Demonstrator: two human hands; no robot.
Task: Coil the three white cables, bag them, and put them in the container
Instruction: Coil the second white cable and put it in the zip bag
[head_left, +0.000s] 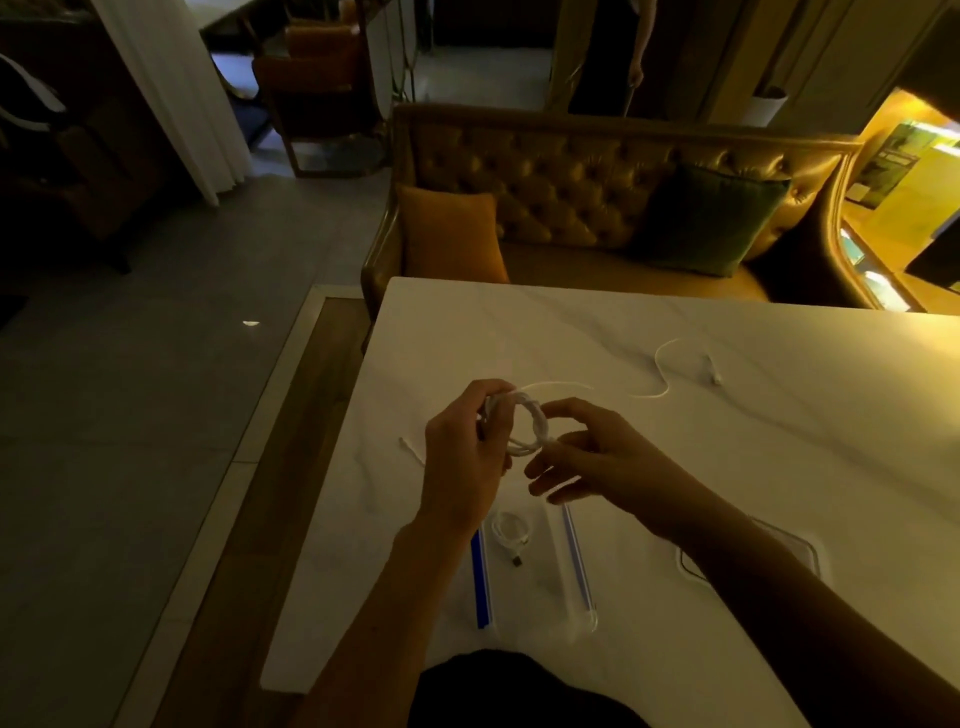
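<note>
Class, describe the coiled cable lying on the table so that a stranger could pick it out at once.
Find the white table, then its near edge, just below the left hand and right hand. There, between two blue bag strips, lies a small white coil. Unlike the held coil above it, it lies flat and untouched, a dark plug sticking out.

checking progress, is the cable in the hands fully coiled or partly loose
Partly coiled: left hand and right hand hold the cable in loops, its tail trailing over the table.

tufted sofa (571, 171), orange cushion (452, 234), green cushion (711, 218)
</note>
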